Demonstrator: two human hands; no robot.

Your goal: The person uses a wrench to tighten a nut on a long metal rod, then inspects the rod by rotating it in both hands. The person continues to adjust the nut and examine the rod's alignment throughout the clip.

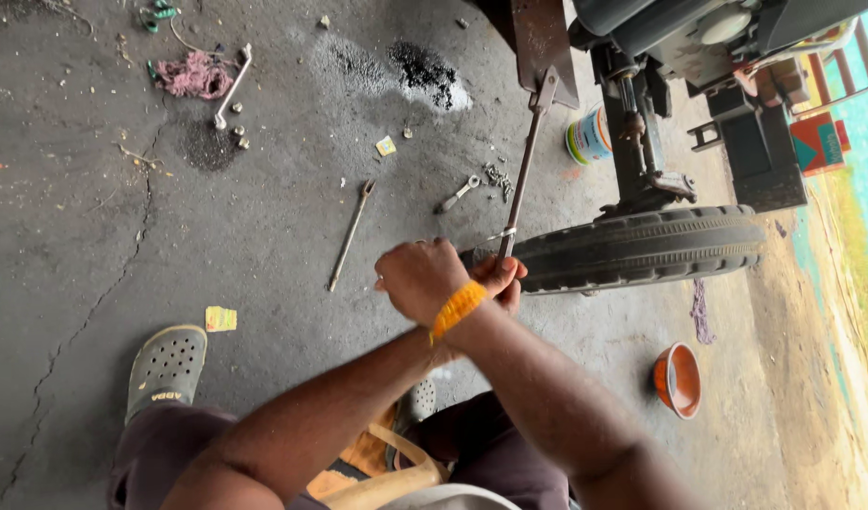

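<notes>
A long thin metal rod (521,170) runs from a rusty plate (542,38) on a vehicle down to my hands. My arms are crossed. My left hand (503,280) is wrapped around the rod's lower end, close to a black tyre (642,247). My right hand (420,279), with an orange thread band at the wrist, is clenched tight against the left one at the same end of the rod. A pale band circles the rod just above my fingers.
The vehicle's frame (698,57) stands over the tyre, with a paint can (590,135) beside it. On the cracked concrete lie a long spanner (349,236), a small wrench (459,193), a pink rag (196,74) and an orange bowl (678,380). My grey sandal (167,366) is at lower left.
</notes>
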